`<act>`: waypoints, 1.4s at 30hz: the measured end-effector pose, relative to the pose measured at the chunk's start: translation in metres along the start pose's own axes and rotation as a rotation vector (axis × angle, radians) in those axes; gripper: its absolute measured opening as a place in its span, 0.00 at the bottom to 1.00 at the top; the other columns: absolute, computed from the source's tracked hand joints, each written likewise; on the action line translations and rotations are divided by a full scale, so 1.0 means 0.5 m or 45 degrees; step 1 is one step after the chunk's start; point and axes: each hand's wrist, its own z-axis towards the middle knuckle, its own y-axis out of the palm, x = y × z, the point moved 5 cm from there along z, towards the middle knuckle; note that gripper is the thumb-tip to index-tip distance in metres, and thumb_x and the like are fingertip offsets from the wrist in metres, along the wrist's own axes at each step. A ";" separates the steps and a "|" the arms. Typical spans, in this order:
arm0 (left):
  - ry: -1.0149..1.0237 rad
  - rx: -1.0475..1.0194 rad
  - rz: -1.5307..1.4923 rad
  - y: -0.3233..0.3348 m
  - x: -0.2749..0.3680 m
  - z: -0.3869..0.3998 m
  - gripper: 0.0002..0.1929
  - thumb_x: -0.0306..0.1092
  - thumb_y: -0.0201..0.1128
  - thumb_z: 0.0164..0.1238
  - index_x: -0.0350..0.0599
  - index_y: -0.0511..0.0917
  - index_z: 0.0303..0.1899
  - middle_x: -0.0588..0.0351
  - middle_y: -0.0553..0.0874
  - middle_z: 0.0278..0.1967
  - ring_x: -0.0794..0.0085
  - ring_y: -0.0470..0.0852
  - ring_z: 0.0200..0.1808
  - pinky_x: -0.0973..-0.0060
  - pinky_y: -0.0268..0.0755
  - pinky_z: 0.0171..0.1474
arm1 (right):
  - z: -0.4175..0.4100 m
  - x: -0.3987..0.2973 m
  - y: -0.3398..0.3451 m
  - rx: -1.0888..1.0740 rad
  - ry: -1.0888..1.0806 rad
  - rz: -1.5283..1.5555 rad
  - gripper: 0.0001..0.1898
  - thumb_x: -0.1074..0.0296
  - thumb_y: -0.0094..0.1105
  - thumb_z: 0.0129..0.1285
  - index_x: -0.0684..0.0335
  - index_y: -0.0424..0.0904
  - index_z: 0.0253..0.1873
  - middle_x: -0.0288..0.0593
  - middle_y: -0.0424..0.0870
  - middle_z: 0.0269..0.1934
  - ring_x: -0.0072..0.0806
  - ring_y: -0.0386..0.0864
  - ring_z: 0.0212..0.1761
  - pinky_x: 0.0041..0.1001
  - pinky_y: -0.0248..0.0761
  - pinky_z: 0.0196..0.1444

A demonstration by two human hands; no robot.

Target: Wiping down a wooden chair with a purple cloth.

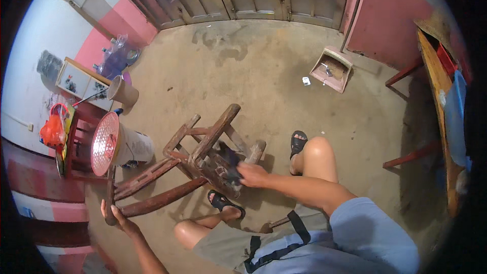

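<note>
A worn brown wooden chair [217, 137] lies tipped over in front of me, with its legs raised and its backrest towards the left. My left hand [118, 219] grips the end of the backrest's top rail [110, 198]. At the seat end, my right hand [253, 175] presses a dark cloth [228, 160] against the frame between the legs. The cloth is blurred and its lower part is hard to make out. Pale, scuffed patches show on the wood near it.
A white bucket [137, 148] with a pink perforated basket [104, 144] on it stands beyond the backrest. A dustpan [333, 70] sits near the far wall. A wooden table [437, 95] is at the right. Large water bottles [114, 59] and a bin [123, 91] line the left wall.
</note>
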 end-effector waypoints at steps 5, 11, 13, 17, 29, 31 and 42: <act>0.001 -0.110 -0.003 0.031 0.042 -0.002 0.28 0.45 0.57 0.70 0.39 0.68 0.65 0.56 0.71 0.63 0.69 0.71 0.60 0.70 0.62 0.63 | -0.014 0.018 -0.034 0.157 0.560 0.525 0.20 0.63 0.57 0.57 0.65 0.77 0.53 0.58 0.84 0.38 0.54 0.83 0.43 0.43 0.75 0.49; -0.047 -0.025 -0.188 0.044 0.037 0.020 0.26 0.42 0.63 0.69 0.40 0.69 0.63 0.54 0.78 0.53 0.69 0.76 0.53 0.69 0.67 0.60 | 0.144 -0.275 -0.203 0.552 -0.007 0.787 0.19 0.65 0.59 0.59 0.70 0.74 0.52 0.61 0.80 0.48 0.53 0.79 0.52 0.40 0.72 0.55; -0.114 -0.007 -0.207 0.074 0.031 0.031 0.24 0.40 0.63 0.70 0.39 0.70 0.62 0.53 0.78 0.53 0.70 0.77 0.52 0.68 0.68 0.60 | 0.172 -0.248 -0.177 0.555 -0.020 0.546 0.21 0.65 0.61 0.58 0.70 0.72 0.54 0.62 0.77 0.50 0.57 0.76 0.55 0.42 0.70 0.58; -0.133 0.070 -0.196 0.068 0.004 0.049 0.23 0.38 0.62 0.70 0.38 0.69 0.61 0.55 0.79 0.47 0.72 0.79 0.46 0.72 0.72 0.54 | 0.107 -0.152 -0.070 0.577 -0.067 0.393 0.22 0.64 0.61 0.58 0.69 0.72 0.55 0.61 0.75 0.51 0.59 0.74 0.56 0.45 0.69 0.58; -0.118 0.112 -0.125 0.070 -0.002 0.062 0.23 0.39 0.64 0.69 0.37 0.71 0.60 0.55 0.79 0.47 0.70 0.78 0.47 0.71 0.72 0.55 | 0.154 -0.243 -0.243 0.568 0.169 0.680 0.19 0.62 0.61 0.58 0.71 0.76 0.49 0.60 0.83 0.41 0.56 0.81 0.46 0.42 0.74 0.48; -0.099 0.109 -0.130 0.091 0.001 0.079 0.24 0.41 0.65 0.68 0.37 0.71 0.59 0.54 0.78 0.48 0.71 0.77 0.48 0.72 0.71 0.55 | 0.208 -0.256 -0.207 0.568 0.095 0.587 0.21 0.61 0.64 0.58 0.69 0.72 0.51 0.59 0.81 0.42 0.55 0.79 0.48 0.41 0.73 0.52; 0.027 -0.057 -0.141 0.131 0.089 0.059 0.25 0.40 0.63 0.69 0.37 0.68 0.61 0.51 0.76 0.52 0.71 0.77 0.48 0.73 0.71 0.53 | 0.148 -0.117 -0.209 -0.143 0.150 0.319 0.21 0.60 0.60 0.57 0.69 0.77 0.51 0.61 0.84 0.43 0.53 0.82 0.47 0.40 0.75 0.50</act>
